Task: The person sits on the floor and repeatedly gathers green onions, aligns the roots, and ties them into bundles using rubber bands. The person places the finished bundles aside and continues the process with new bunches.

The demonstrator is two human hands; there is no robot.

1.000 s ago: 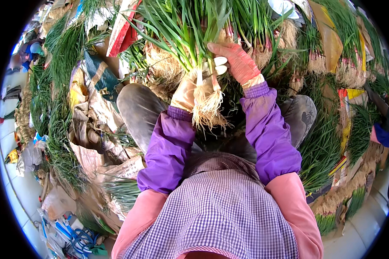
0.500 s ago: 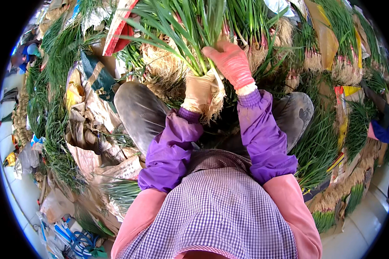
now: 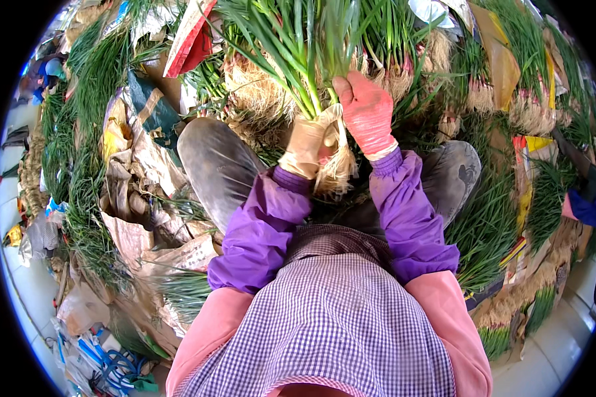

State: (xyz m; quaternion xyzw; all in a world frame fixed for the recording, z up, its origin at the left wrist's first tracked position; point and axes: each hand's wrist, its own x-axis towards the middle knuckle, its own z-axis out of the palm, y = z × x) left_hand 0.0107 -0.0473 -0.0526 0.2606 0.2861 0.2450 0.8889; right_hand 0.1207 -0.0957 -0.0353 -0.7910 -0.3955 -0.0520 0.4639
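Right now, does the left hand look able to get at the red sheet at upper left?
Probably not freely: the left hand is closed around the green bunch, and a clump of pale roots lies between it and the red sheet.

Plant bundle point(image 3: 311, 89) before the apron point(image 3: 331, 317), sacks point(image 3: 131, 241) left of it.

The left hand point(image 3: 302, 147) is curled tight near the upper middle of the frame. Just right of it, the right hand point(image 3: 369, 111) is held higher, nearly balled up.
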